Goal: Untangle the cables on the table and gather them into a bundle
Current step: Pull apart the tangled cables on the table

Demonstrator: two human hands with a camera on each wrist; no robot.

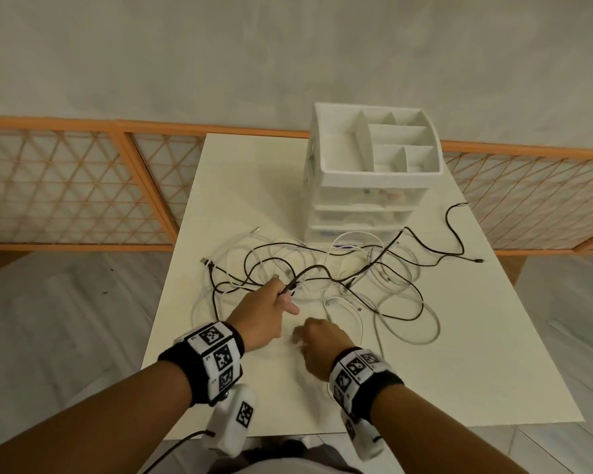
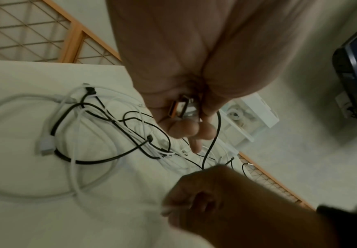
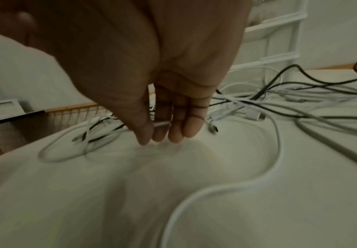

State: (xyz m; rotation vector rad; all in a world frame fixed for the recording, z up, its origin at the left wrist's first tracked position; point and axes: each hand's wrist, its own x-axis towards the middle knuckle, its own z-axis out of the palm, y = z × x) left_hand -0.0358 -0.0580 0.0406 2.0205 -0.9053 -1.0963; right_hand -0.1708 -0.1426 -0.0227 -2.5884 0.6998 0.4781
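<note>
The table carried a white drawer unit at its far side, and the cables, black and white, lay knotted in front of it. The left hand gripped the plug end of a black cable, fingers curled round it. The right hand hovered low over the table, fingers drooping together; whether they pinched the thin white lead beneath them I could not tell.

Pulling the black cable hard would likely tighten the knot, since it threaded through several white loops.

Only the left wrist view showed the orange-edged plug in the fist; only the right wrist view showed the right fingertips.
</note>
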